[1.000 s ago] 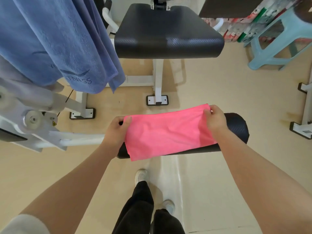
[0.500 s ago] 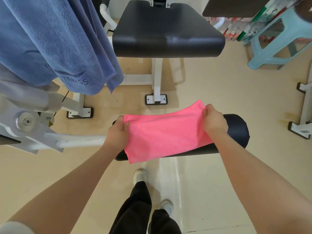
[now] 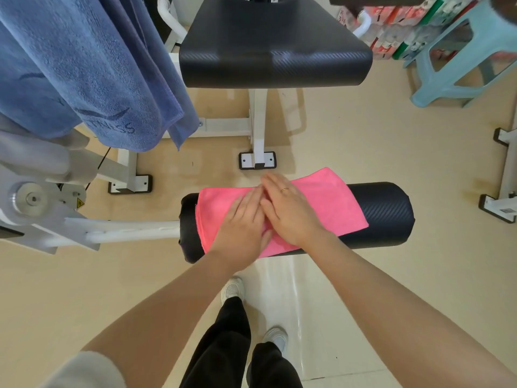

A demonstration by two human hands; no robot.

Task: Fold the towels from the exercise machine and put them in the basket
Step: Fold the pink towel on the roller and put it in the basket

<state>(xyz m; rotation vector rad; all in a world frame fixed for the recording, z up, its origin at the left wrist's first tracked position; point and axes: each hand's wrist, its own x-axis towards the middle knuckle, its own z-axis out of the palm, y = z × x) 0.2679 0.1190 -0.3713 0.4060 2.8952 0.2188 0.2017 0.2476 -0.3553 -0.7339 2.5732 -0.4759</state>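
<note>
Pale blue plastic stool (image 3: pixel 458 51) upper right of frame; patterned boxes (image 3: pixel 391 26) behind it; beige floor (image 3: pixel 391 152)

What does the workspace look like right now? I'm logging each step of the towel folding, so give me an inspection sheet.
Surface: black foam roller pad on a white machine arm.
Job's things: pink towel draped over the roller; blue towel hanging on the machine at left; basket not in view.
Clutter: nothing seen.
Hands: left hand and right hand lie flat, side by side, on the pink towel.
Cables: nothing seen.
Surroundings: black padded seat, teal stool, beige floor.
</note>
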